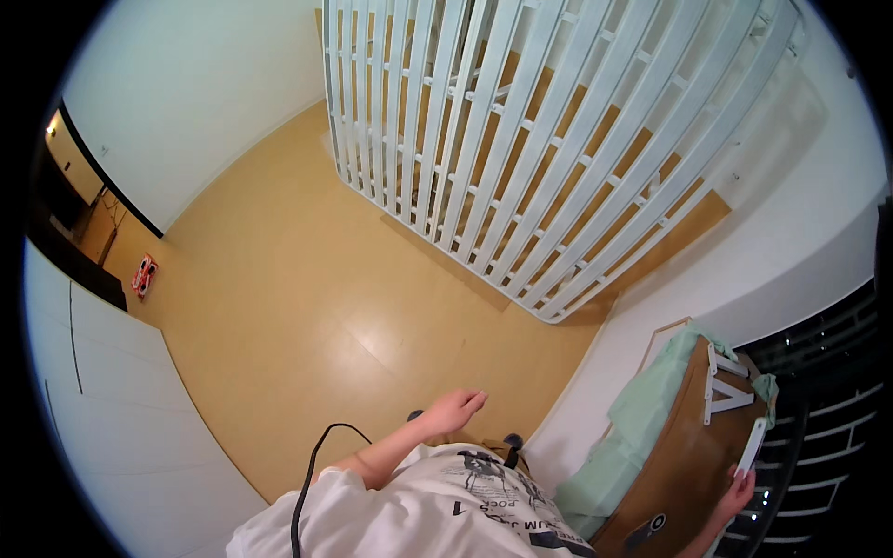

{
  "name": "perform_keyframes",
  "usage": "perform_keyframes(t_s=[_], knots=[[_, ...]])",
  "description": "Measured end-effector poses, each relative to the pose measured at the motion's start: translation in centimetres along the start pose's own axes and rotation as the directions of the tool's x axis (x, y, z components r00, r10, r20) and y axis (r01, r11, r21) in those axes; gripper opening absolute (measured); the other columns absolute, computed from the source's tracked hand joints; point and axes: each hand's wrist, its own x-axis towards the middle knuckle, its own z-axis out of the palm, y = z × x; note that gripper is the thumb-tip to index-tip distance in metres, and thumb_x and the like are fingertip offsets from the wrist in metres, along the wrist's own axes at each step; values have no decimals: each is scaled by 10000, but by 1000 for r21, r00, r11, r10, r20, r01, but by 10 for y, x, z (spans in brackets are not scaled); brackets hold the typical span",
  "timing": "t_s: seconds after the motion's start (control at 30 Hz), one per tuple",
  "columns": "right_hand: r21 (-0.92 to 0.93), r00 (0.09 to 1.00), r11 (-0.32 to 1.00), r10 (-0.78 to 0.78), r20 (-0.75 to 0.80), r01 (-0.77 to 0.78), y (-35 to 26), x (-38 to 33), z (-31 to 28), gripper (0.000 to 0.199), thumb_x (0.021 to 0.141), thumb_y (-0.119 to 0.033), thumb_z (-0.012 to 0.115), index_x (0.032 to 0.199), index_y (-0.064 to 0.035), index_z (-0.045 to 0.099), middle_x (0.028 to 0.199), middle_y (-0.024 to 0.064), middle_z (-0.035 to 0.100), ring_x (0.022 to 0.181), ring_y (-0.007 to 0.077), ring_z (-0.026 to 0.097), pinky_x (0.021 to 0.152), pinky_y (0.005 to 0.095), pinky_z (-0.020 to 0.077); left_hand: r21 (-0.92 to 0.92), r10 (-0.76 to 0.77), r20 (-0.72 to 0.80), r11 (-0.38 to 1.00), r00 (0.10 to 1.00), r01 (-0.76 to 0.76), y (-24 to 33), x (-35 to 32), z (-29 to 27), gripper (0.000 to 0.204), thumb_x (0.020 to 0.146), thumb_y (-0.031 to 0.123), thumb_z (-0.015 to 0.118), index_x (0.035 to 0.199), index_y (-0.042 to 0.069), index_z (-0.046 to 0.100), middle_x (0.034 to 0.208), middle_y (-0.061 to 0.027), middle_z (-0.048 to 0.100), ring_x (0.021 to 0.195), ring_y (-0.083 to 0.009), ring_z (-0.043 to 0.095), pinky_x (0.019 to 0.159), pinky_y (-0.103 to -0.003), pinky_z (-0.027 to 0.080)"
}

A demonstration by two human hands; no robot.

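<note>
At the lower right my right hand (732, 495) grips one end of a flat white metal bar (752, 446) with a rounded tip. A white bracket of several joined bars (728, 391) lies just beyond it on a brown ledge top (656, 465). Close to my body, above the floor, my left hand (448, 412) has its fingers curled together, and nothing shows in it. Pale green cloth (628, 418) drapes along the ledge's left side. A small dark object with a round lens-like spot (648, 530) sits on the ledge nearer to me.
A large white slatted bed frame (521, 167) stands on edge at the back, by the right wall. White cabinets (121, 400) line the left side. A red and white package (144, 276) lies near the doorway. Dark window bars (833, 418) border the ledge. A black cable (307, 474) loops beside my left arm.
</note>
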Motion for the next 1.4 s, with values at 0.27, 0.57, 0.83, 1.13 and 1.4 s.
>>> perform_keyframes(t_s=[0.27, 0.57, 0.83, 1.13, 1.4], knots=[[199, 931, 970, -200, 306, 143, -255, -35, 217, 146, 1032, -90, 511, 1049, 29, 594, 964, 67, 620, 886, 131, 632, 819, 297, 533, -592, 187, -100, 778, 977, -210, -18, -35, -71, 356, 1107, 322, 407, 936, 72, 593, 698, 54, 402, 608, -44, 353, 540, -216, 285], [257, 243, 880, -168, 955, -400, -319, -157, 539, 119, 1017, -90, 587, 1053, 11, 640, 971, 66, 707, 870, 135, 686, 808, 277, 545, -641, -126, -447, 736, 885, -219, -20, -82, -186, 271, 1034, 312, 584, 996, 65, 690, 680, 93, 419, 592, -7, 330, 509, -216, 245], [75, -302, 830, -284, 910, -552, -372, -216, 728, 149, 1039, -103, 561, 1082, 27, 618, 987, 82, 708, 910, 138, 696, 849, 289, 561, -787, -435, -555, 549, 709, -280, -65, -97, -288, 207, 967, 208, 689, 828, 58, 665, 648, 105, 429, 600, -21, 337, 553, -229, 266], [-79, -244, 618, -187, 951, -782, -458, -187, 921, 148, 1005, -190, 630, 1042, -47, 647, 904, 6, 667, 803, 74, 623, 701, 228, 499, -491, -352, -630, 871, 692, -3, -14, -5, -441, 275, 933, 142, 737, 728, 73, 569, 649, 117, 343, 611, -26, 307, 562, -227, 270], [-121, -252, 596, -140, 958, -794, -554, -182, 1083, 123, 995, -171, 643, 1034, -54, 646, 952, 30, 680, 847, 88, 627, 718, 238, 504, -427, -279, -714, 900, 643, -84, -22, 56, -607, 240, 948, 136, 725, 763, 50, 597, 612, 125, 334, 558, -10, 276, 501, -230, 217]])
